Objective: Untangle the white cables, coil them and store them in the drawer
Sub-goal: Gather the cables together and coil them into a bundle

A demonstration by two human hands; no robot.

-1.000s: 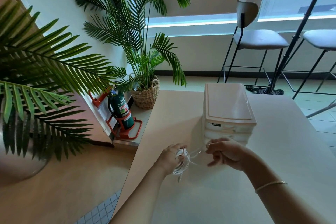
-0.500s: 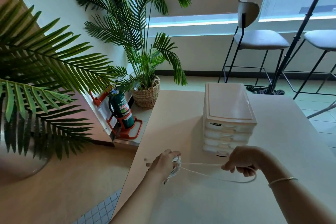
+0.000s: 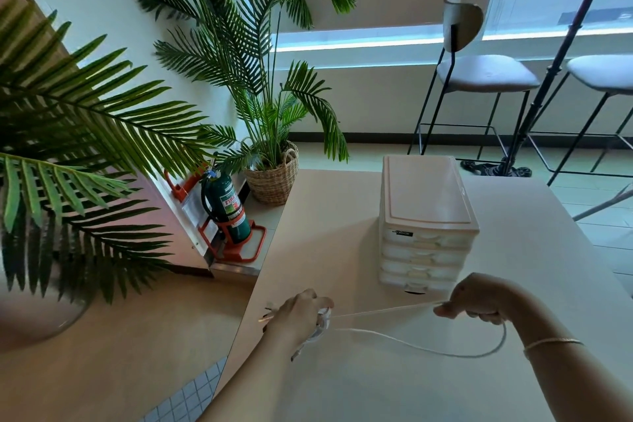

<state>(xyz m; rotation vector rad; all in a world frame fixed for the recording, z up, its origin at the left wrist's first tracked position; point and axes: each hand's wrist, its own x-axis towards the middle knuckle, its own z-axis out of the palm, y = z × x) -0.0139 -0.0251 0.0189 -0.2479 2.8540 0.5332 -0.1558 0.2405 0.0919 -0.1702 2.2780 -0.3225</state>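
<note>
Coiling half done: one white cable drawn taut between two hands in front of the drawer unit.

Nearest, before the drawer unit [image 3: 426, 216], the left hand [image 3: 298, 315] grips a small bundle of coiled turns, while the right hand [image 3: 476, 298] pinches the white cable [image 3: 421, 348], one strand tight between them and a slack loop sagging onto the table [image 3: 342, 233] below. My reading: untangling looks finished, but the loose length needs winding, and every drawer appears closed, so storing remains. Behind the unit stand stools [image 3: 483, 75]; to its left, a potted palm [image 3: 270, 175].
</note>
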